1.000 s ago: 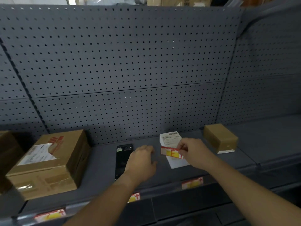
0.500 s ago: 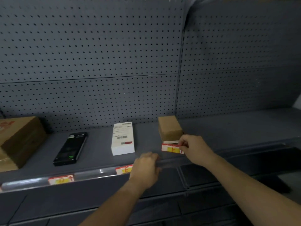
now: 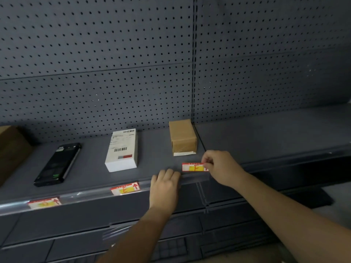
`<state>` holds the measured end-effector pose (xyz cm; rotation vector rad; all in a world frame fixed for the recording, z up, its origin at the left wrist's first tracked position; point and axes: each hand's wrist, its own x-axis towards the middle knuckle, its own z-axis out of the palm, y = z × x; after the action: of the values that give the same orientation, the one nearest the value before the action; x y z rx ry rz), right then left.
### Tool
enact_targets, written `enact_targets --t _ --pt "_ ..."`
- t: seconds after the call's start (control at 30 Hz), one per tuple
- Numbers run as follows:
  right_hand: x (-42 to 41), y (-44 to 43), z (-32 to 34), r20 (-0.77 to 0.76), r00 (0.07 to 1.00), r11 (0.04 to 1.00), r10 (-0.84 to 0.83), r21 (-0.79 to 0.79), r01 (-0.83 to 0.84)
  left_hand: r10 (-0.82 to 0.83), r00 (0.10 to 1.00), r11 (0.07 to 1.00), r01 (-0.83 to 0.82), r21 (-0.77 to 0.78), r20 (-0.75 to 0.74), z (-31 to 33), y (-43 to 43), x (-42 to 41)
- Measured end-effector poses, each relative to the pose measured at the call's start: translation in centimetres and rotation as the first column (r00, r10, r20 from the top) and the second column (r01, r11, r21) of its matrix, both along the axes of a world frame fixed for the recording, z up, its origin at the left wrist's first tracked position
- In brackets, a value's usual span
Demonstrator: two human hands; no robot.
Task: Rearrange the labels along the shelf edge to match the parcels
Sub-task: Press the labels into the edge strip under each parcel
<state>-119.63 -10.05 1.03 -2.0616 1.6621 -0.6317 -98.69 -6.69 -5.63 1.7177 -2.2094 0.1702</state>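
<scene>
Our right hand (image 3: 222,168) has a label (image 3: 192,167) pinched in its grip, just above the shelf edge (image 3: 195,179) and in front of the brown parcel (image 3: 182,137). Our left hand (image 3: 164,188) curls its grip over that edge nearby.

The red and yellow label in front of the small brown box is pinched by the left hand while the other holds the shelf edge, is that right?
No: the head view shows the right hand pinching the label in front of the small brown box; the left hand holds the shelf edge.
</scene>
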Motion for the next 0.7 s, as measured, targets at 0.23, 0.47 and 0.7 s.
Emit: enact_targets --t 0.23,0.47,0.7 --pt "-0.1 0.0 -1.0 0.002 1.0 1.0 0.005 0.011 -0.005 0.051 0.999 0.998 -0.051 -0.041 -0.017 -1.0 -0.5 -0.5" --pt "-0.5 -0.1 -1.3 0.007 1.0 1.0 -0.005 0.001 0.005 0.1 0.995 0.995 -0.101 -0.027 -0.021 -1.6 -0.3 -1.1" --pt "-0.6 -0.2 -1.4 -0.034 0.998 0.998 0.061 -0.023 -0.062 0.09 0.991 0.991 -0.099 -0.088 -0.098 -2.2 0.1 -1.2"
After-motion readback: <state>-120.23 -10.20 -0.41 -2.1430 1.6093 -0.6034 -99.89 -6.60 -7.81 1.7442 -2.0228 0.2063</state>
